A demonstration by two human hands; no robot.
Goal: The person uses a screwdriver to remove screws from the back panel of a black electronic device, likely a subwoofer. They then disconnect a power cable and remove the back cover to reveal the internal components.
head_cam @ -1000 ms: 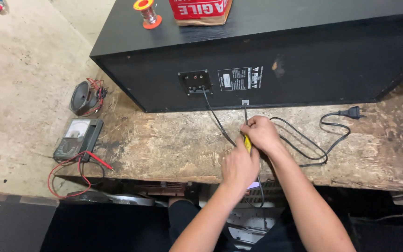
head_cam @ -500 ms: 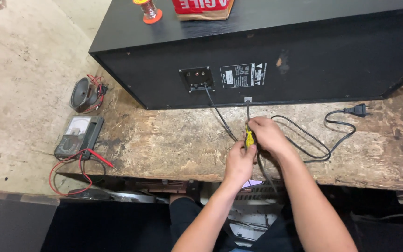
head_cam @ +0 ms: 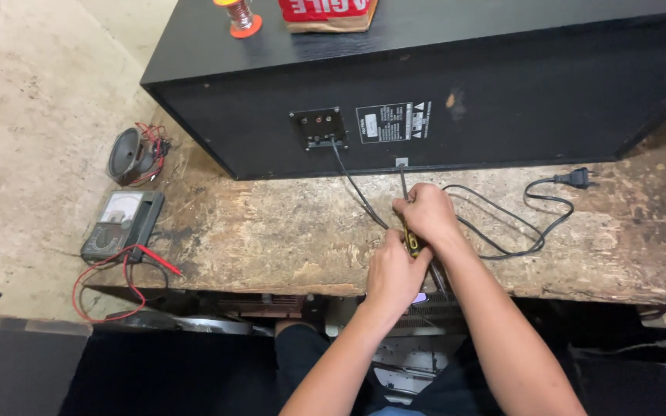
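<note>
Worn wooden workbench (head_cam: 271,239), chipped and stained, set on a pale concrete floor (head_cam: 32,115) seen at the left.

Item 1: large black speaker cabinet (head_cam: 502,92), lying along the far side of the bench, back panel facing the person. Panel carries a small terminal plate (head_cam: 317,127) and a grey label (head_cam: 393,122). One thin black wire (head_cam: 352,185) runs from the terminal plate down toward the hands.

Item 2: black power cord (head_cam: 518,231), looped on the bench to the right of the hands, its plug (head_cam: 576,179) lying free near the cabinet's lower edge.

Item 3: yellow-handled tool (head_cam: 412,243), apparently a screwdriver, at the bench's near edge, between the two hands. Right hand (head_cam: 427,214) is closed around its upper part, fingers curled, close to a cable that comes out of the cabinet's base. Left hand (head_cam: 395,273) is closed just below, touching the right hand; what it grips cannot be told beyond the tool's handle.

Item 4: analogue multimeter (head_cam: 123,223), on the bench's left end, red lead (head_cam: 109,289) trailing over the edge.

Item 5: small loose speaker driver (head_cam: 131,156), with red wires, just beyond the multimeter.

Item 6: solder spool (head_cam: 239,15) on an orange base, standing on top of the cabinet, beside a red and brown package (head_cam: 325,14); contents of the package not visible.
</note>
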